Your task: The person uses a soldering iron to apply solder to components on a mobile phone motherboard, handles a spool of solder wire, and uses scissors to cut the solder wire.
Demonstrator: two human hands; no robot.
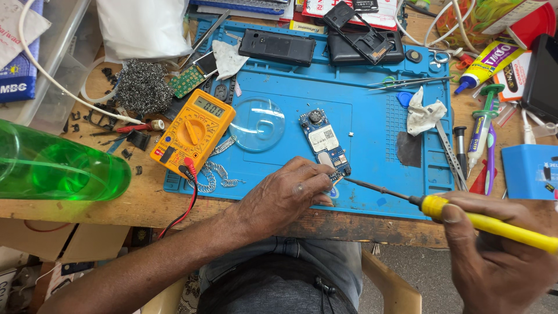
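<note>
Left hand (pixel 289 195): rests on the near edge of the blue mat, fingers curled and pinching the near end of the circuit board.
Right hand (pixel 494 256): at the near right, off the bench edge, fingers closed around the soldering iron's yellow handle.
Soldering iron (pixel 465 216): one; smooth yellow plastic grip, thin dark metal shaft, tip touching the board's near right corner.
Circuit board (pixel 324 142): one; narrow blue rectangle, a white label at its middle, a round dark part at its far end; lies mid-mat, slightly tilted.
Mat (pixel 372 122): blue, rubbery, with moulded trays along its far and right edges.
Multimeter (pixel 193 131): one; orange casing, round dial, red and black leads, at the mat's left edge.
Lens (pixel 257 123): one clear round disc, just left of the board.
Steel wool (pixel 143 87): grey tangled wad, far left.
Bottle (pixel 58 168): green translucent plastic, lying at the left.
Tweezers (pixel 410 83): two, metal, far right of the mat.
</note>
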